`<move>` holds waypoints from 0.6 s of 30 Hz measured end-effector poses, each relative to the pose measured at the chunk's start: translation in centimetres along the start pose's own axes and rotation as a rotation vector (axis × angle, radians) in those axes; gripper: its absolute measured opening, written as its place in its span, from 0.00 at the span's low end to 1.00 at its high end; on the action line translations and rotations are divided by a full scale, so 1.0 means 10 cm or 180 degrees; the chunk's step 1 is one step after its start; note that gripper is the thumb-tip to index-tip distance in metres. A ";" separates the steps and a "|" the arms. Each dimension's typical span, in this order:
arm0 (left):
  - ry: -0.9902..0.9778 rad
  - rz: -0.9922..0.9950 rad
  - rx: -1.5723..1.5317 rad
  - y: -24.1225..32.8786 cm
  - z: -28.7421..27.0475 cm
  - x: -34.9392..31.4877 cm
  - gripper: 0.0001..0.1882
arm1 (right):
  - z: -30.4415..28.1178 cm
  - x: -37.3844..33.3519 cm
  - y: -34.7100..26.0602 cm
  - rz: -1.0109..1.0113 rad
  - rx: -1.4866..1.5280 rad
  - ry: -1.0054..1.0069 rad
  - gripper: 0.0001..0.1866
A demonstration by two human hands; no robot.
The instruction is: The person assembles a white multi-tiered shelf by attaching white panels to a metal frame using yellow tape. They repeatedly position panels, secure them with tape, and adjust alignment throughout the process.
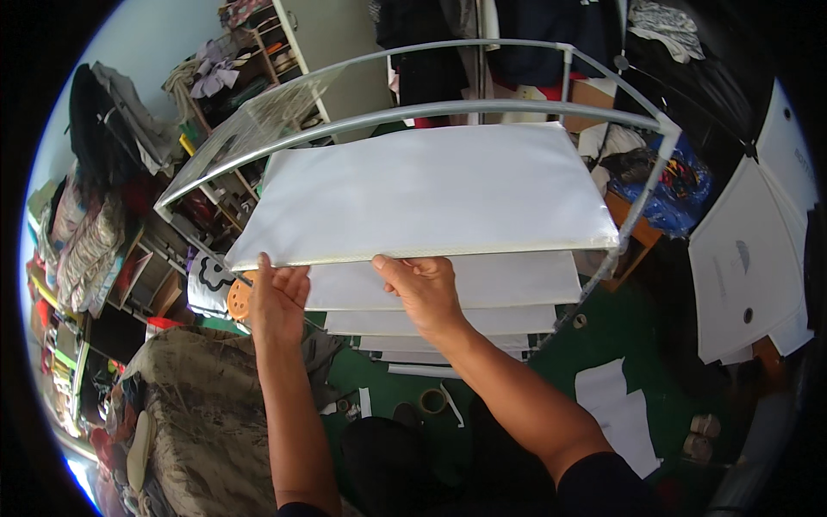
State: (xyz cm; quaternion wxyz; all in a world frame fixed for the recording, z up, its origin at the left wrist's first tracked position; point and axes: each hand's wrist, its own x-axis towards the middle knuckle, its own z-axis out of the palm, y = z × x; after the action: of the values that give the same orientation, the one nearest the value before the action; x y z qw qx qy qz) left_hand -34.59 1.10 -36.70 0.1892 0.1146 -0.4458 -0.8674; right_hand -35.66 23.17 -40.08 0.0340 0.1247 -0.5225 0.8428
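Note:
A white sheet-covered shelf (431, 185) stretches across the upper part of a grey tubular rack, and a pale strip runs along its front edge. My left hand (280, 302) is at the left end of that edge, thumb up and fingers extended against it, not wrapped round anything. Nearer the middle, my right hand (424, 293) pinches the front edge between thumb and curled fingers. Below lie further white shelves (517, 277), one under another. The rack's metal frame (482, 107) rises above and behind the top shelf.
A camouflage-patterned cover (202, 422) lies at the lower left. On the green floor are a roll of tape (432, 401) and white sheets (613, 414). Large white panels (749, 258) lean at the right, near a blue plastic bag (676, 194). Cluttered shelving (258, 52) stands behind left.

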 end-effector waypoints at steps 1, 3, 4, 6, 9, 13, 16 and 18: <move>-0.0104 -0.0080 0.0217 -0.03 0.08 -0.09 0.12 | 0.00 0.01 -0.01 -0.0009 0.0006 -0.0027 0.08; -0.0086 -0.0020 0.0460 -0.10 0.19 -0.18 0.12 | -0.04 0.04 -0.04 -0.0035 0.0065 -0.0235 0.09; -0.0090 0.0002 0.0425 -0.12 0.21 -0.18 0.11 | -0.08 0.05 -0.07 -0.0049 0.0089 -0.0341 0.09; -0.0106 0.0042 0.0351 -0.12 0.20 -0.16 0.11 | -0.19 0.00 -0.17 0.0186 0.0060 -0.0272 0.10; -0.0217 0.0044 0.0304 -0.13 0.12 -0.10 0.10 | -0.34 -0.11 -0.34 0.0486 0.0166 0.0099 0.11; -0.0276 0.0007 0.0267 -0.17 0.12 -0.10 0.11 | -0.59 -0.43 -0.61 0.0567 0.0123 0.0614 0.12; -0.0276 0.0011 0.0302 -0.23 0.15 -0.14 0.13 | -0.85 -0.66 -0.69 0.0132 0.0286 0.1059 0.11; -0.0232 0.0019 0.0434 -0.21 0.22 -0.22 0.14 | -1.00 -0.72 -0.75 -0.0150 0.0426 0.1389 0.10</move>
State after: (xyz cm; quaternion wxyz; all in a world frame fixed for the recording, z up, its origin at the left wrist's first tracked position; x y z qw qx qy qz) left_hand -33.89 4.81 -37.10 0.1673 0.0942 -0.5107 -0.8380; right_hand -29.02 36.01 -39.58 0.1576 -0.0464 -0.4425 0.8816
